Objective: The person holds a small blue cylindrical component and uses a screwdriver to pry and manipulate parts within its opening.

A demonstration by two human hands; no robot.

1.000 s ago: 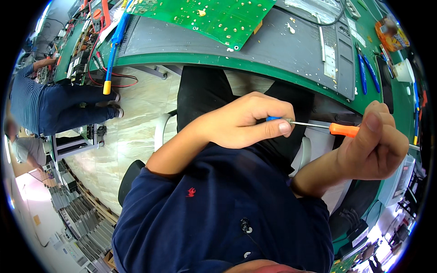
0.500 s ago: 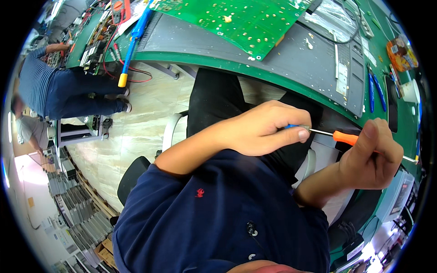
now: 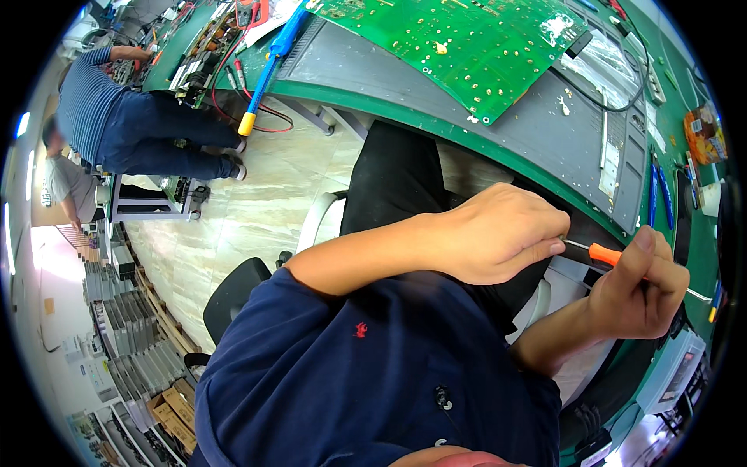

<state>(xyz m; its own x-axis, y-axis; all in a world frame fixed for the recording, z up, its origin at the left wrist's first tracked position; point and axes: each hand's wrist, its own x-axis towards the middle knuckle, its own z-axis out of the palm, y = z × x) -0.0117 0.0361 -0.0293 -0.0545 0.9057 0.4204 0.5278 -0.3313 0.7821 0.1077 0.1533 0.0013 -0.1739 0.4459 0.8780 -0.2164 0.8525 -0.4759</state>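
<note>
My right hand (image 3: pixel 640 289) is closed round the orange handle of a thin screwdriver (image 3: pixel 604 254). Its narrow metal shaft points left and reaches the fingertips of my left hand (image 3: pixel 510 233). That left hand is curled, thumb against the fingers, palm turned down, pinching a small thing that the fingers nearly cover. Both hands are above my lap, off the near edge of the workbench. Beyond them on the bench lies a large green circuit board (image 3: pixel 467 54), its far part cut off by the picture's edge.
The board rests on a grey mat (image 3: pixel 366 66) on a green bench (image 3: pixel 342 97). Blue-handled pliers (image 3: pixel 661 194) lie at the right, near an orange packet (image 3: pixel 704 134). A blue tool with a yellow end (image 3: pixel 268 74) overhangs the bench edge. Another person (image 3: pixel 124 117) stands far left.
My head view has shifted, so the bench and board sit farther right and lower. The blue bit that showed at my left fingertips is now hidden. The screwdriver still meets the left fingertips.
</note>
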